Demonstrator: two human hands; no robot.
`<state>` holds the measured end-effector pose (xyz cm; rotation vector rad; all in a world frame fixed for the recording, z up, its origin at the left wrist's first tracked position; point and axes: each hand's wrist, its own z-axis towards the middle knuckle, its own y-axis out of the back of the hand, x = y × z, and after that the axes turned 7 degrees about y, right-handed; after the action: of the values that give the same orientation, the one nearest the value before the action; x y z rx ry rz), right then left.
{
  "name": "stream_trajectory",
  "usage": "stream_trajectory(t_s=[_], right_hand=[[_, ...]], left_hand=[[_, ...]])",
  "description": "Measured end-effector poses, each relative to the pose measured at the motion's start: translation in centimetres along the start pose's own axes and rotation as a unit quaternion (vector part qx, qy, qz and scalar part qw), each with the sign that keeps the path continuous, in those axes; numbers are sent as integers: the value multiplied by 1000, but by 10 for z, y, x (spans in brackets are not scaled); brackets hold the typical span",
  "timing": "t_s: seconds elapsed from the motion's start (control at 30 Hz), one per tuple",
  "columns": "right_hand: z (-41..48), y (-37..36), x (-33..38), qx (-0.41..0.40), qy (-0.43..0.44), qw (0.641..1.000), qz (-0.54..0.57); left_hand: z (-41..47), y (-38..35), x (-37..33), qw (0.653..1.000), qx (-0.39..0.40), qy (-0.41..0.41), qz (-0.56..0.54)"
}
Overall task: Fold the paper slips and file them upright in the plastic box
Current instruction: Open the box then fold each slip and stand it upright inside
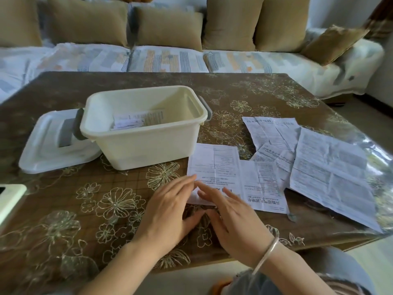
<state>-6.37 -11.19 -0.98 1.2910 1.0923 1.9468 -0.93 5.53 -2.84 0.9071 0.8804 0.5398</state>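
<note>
Left hand (170, 211) and right hand (231, 218), fingers spread, over creased printed slip (223, 167).

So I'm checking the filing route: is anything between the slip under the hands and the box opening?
Nothing visible: the box is open, its lid lying left, bare table between it and the slip.

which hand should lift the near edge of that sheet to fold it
Right hand: its fingers lie over the sheet at its near edge; the left hand sits at its left corner.
</note>
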Motion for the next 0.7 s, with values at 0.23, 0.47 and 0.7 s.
stream_trajectory(t_s=[0.23, 0.47, 0.7], right_hand=[[-5, 11, -15, -85, 6, 996, -29], [-10, 13, -32, -70, 23, 982, -175], [-20, 12, -27, -111, 118, 967, -194]], left_hand=[[19, 7, 6, 994, 1, -77, 73], [10, 7, 3, 994, -47, -90, 46], [-12, 16, 10, 996, -10, -88, -8]])
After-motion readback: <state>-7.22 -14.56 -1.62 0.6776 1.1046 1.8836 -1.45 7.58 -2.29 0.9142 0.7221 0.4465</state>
